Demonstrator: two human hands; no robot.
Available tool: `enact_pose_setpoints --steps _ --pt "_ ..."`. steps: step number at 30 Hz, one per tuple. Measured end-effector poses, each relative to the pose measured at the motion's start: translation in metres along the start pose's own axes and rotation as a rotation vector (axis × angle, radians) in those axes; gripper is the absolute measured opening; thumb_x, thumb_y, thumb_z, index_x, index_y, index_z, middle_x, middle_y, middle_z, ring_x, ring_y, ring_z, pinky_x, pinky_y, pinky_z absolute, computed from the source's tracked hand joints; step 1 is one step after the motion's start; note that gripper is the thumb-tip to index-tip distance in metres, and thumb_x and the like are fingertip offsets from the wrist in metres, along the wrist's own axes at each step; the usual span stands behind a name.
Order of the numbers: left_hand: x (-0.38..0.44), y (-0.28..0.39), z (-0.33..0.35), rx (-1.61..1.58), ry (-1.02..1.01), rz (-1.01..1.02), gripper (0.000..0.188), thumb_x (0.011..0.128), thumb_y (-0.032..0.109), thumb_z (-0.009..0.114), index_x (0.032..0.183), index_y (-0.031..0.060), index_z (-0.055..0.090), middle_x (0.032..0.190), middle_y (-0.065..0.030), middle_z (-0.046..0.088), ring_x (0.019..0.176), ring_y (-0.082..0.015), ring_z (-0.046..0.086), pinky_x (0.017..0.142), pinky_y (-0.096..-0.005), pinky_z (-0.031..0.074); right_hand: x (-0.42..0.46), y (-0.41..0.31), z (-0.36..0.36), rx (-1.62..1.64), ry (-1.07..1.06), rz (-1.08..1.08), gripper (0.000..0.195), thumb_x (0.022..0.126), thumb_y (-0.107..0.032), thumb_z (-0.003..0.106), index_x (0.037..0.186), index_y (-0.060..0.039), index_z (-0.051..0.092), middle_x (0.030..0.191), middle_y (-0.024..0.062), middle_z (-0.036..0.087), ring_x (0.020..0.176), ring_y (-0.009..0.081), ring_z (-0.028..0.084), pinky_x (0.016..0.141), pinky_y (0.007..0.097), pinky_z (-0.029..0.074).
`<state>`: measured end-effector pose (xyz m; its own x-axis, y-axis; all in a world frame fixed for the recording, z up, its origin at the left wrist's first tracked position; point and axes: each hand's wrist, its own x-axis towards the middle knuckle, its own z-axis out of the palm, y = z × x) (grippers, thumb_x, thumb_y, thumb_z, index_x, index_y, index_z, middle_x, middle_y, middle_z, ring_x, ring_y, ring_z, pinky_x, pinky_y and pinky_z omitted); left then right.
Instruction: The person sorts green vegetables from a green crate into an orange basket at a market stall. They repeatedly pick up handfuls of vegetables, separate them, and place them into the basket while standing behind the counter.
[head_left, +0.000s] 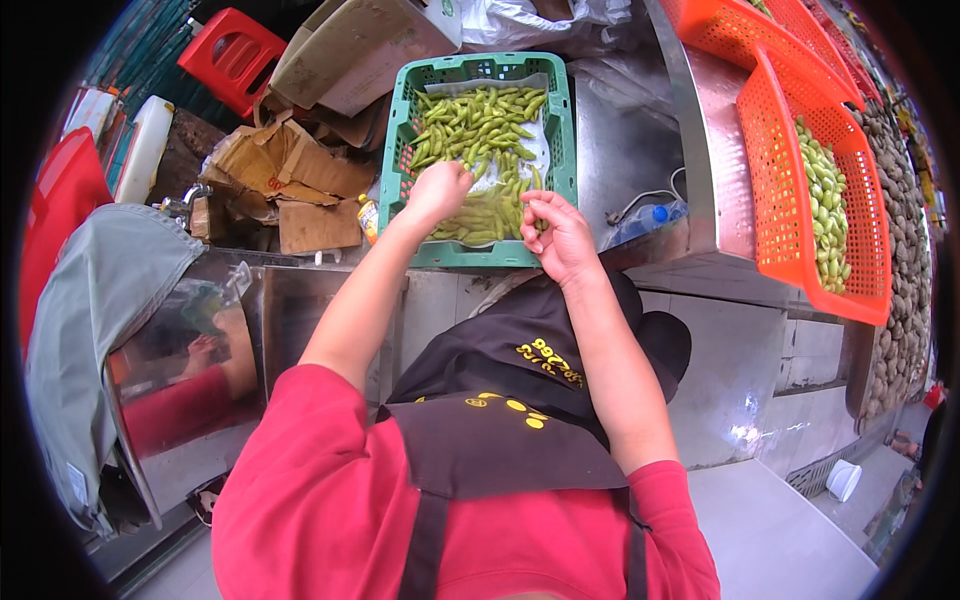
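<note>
Before me stands a green plastic crate (480, 255), lined with a pale sheet and holding many green bean pods (480, 120). My left hand (441, 187) is over the crate's left part, its fingers curled in among the pods; whether it grips one is hidden. Above the crate's near right corner is my right hand (555, 229), palm partly up and fingers bent, close to some pods. A pod stands just above its fingertips, but I cannot tell if it is held. A cloudy, see-through patch covers the pods in the near half of the crate.
Crumpled cardboard (292, 172) and a small yellow bottle (367, 217) lie left of the crate. To the right are a steel counter (622, 142), a blue-capped plastic bottle (641, 221), and an orange basket (780, 180) of shelled green beans (823, 210). A red plastic stool (232, 60) stands back left.
</note>
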<state>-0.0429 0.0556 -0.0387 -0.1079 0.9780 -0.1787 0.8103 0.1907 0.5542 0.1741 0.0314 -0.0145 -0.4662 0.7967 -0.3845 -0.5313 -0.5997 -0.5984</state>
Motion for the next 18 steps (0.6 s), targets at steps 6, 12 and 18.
enact_pose_setpoints --steps 6,12,18 --pt "-0.054 0.029 -0.026 -0.899 -0.502 -0.141 0.026 0.095 0.028 0.049 0.090 0.0049 0.059 0.062 0.0087 0.038 0.051 -0.0024 0.032 0.043 -0.0191 0.023 0.000 0.003 0.004 -0.113 -0.066 -0.007 0.017 0.089 -0.018 0.057 0.100 -0.0038 0.057 0.073 0.0019 0.054 0.056 0.0099 0.050 0.044 0.0194 0.035" --pt "-0.075 0.049 -0.009 -0.734 -0.337 0.053 0.022 0.095 0.020 0.048 0.097 0.0012 0.059 0.065 0.0027 0.050 0.053 -0.0059 0.042 0.048 -0.0211 0.035 0.001 0.006 -0.003 -0.024 -0.083 -0.020 0.012 0.087 -0.015 0.062 0.091 -0.0060 0.055 0.069 0.0005 0.055 0.051 0.0073 0.050 0.041 0.0185 0.034" --pt "-0.079 0.060 -0.013 -0.238 -0.143 0.354 0.025 0.089 0.014 0.048 0.103 -0.0046 0.058 0.073 -0.0159 0.061 0.064 -0.0244 0.060 0.061 -0.0354 0.047 0.001 0.007 -0.002 -0.120 0.056 -0.088 0.015 0.086 -0.017 0.065 0.085 -0.0075 0.053 0.063 -0.0005 0.054 0.046 0.0059 0.047 0.038 0.0174 0.031"
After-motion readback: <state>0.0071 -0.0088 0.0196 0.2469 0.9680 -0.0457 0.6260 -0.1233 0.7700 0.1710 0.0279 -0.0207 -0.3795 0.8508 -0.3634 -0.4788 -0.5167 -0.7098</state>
